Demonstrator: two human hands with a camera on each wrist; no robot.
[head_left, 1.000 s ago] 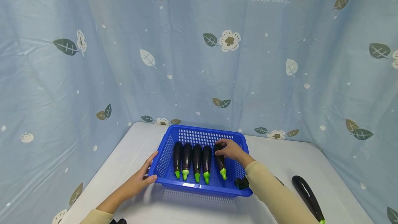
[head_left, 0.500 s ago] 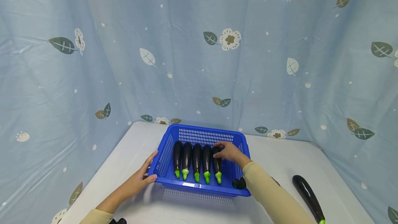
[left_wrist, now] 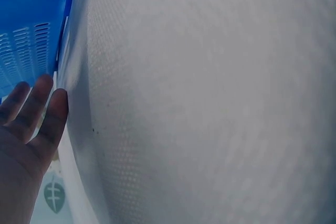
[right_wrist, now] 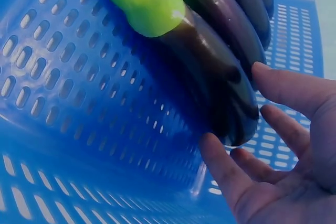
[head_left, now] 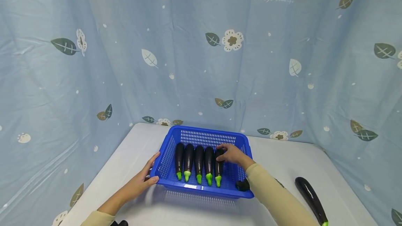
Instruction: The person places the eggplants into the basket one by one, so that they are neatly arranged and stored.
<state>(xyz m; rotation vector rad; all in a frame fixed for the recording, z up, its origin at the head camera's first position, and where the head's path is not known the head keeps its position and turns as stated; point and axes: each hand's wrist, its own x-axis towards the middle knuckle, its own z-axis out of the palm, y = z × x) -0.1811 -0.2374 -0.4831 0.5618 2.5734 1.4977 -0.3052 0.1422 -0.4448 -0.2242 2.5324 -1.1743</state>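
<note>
Several dark eggplants [head_left: 198, 159] with green stem ends lie side by side in a blue plastic basket [head_left: 201, 190]. My right hand [head_left: 231, 154] is inside the basket at the far end of the rightmost eggplant [head_left: 218, 166]. In the right wrist view, the thumb and spread fingers [right_wrist: 226, 169] straddle that eggplant's [right_wrist: 205, 72] rounded tip without closing on it. My left hand [head_left: 141, 180] stays at the basket's left side, thumb by the near corner. Its straight fingers [left_wrist: 55, 119] reach up to the slotted wall in the left wrist view.
Another eggplant [head_left: 311, 200] lies on the white tabletop [head_left: 276, 159], right of the basket and beyond the right sleeve [head_left: 276, 196]. Behind the table hangs a blue patterned curtain [head_left: 188, 62]. A black device [head_left: 243, 185] sits under the right wrist.
The rightmost eggplant has shifted left and straightened beside the others, with my right hand at its far end. The left hand keeps its place on the basket.
</note>
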